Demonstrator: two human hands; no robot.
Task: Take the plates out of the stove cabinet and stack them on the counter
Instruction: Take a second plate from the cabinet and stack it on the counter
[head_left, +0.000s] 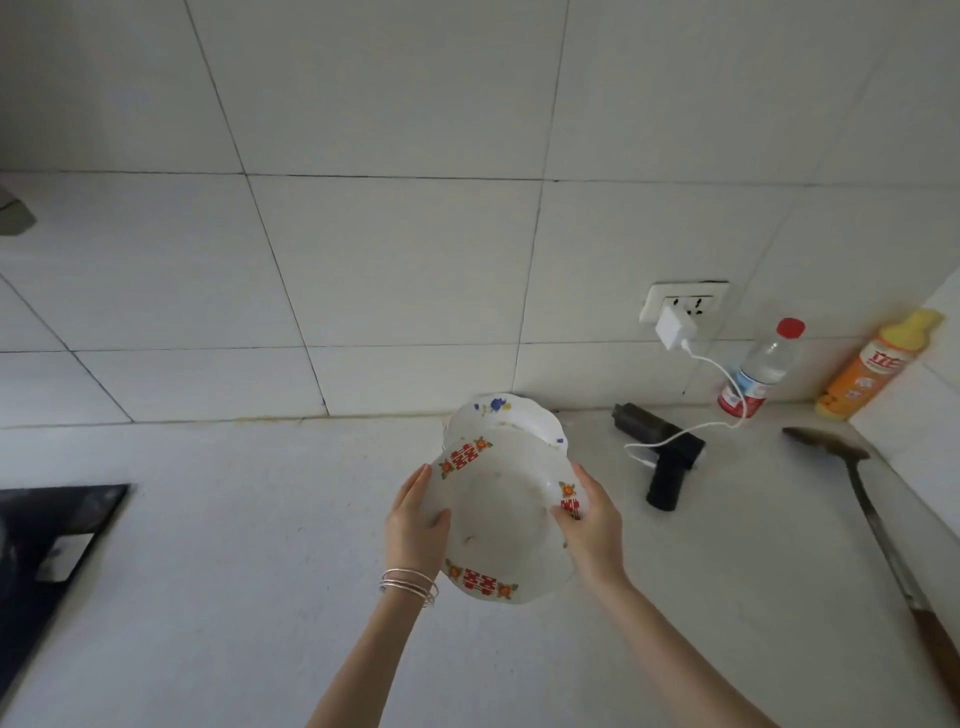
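Left hand (415, 525) and right hand (592, 525) grip red-patterned plate (504, 519) over blue-flowered plate (506, 415).

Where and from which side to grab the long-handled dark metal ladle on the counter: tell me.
Grip the long-handled dark metal ladle by its brown handle end, coming from above at the near right. It lies flat on the white counter, scoop toward the wall, handle toward the person.

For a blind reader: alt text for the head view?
The left hand and right hand hold a red-patterned plate over a blue-flowered plate on the counter. To the right: a black device on a charger cable, a clear bottle, a detergent bottle, a spatula.
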